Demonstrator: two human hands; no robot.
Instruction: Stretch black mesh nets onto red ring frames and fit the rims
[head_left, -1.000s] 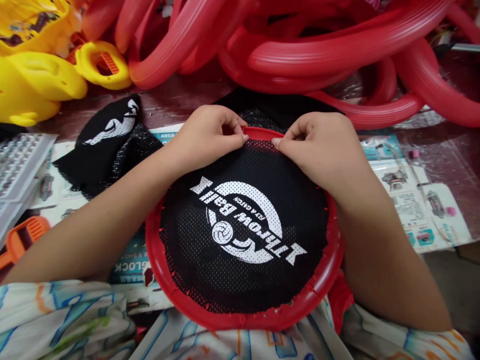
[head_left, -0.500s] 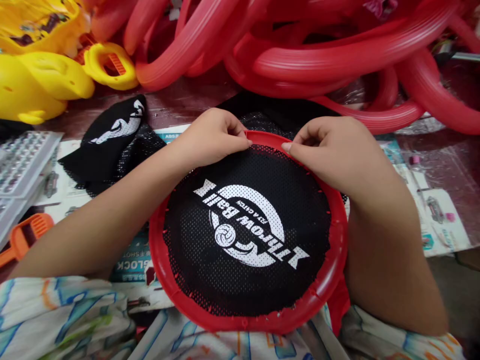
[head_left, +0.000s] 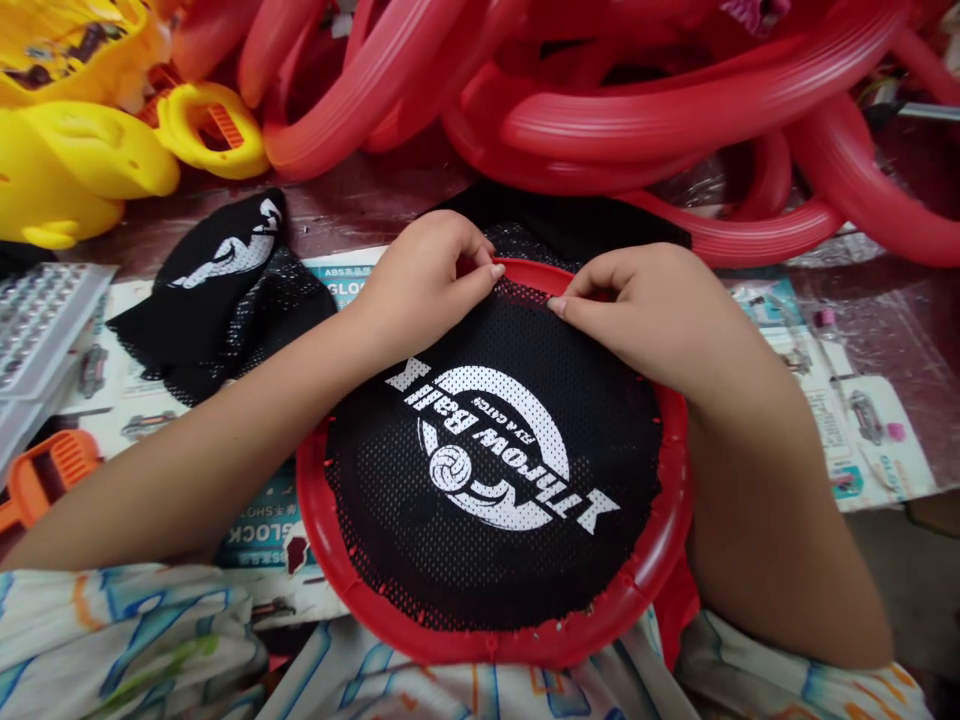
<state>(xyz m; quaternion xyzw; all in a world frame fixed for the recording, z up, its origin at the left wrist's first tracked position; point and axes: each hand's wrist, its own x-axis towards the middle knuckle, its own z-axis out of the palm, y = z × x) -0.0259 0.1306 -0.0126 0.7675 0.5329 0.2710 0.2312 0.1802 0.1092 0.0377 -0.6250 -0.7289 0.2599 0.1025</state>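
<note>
A black mesh cloth (head_left: 405, 480) with a white "Throw Ball" print is stretched across a red plastic ring (head_left: 679, 500). The ring leans against my lap at its near side. My left hand (head_left: 427, 285) pinches the mesh edge at the ring's far side, thumb against fingers. Just to the right, my right hand (head_left: 649, 310) pinches the same edge between thumb and fingers. Between the two hands a short stretch of mesh edge lies over the red rim. Small red pegs poke through the mesh edge around much of the ring.
Behind lies a heap of red ribbed rings (head_left: 675, 125). At left are yellow plastic toys (head_left: 82, 165), a folded black printed cloth (head_left: 225, 290), a clear ridged tray (head_left: 49, 340) and an orange plastic piece (head_left: 56, 475). Printed cardboard (head_left: 885, 440) lies beneath my work.
My right hand has moved slightly left, closer to the left hand. The mesh edge between them now sits higher on the red rim.
</note>
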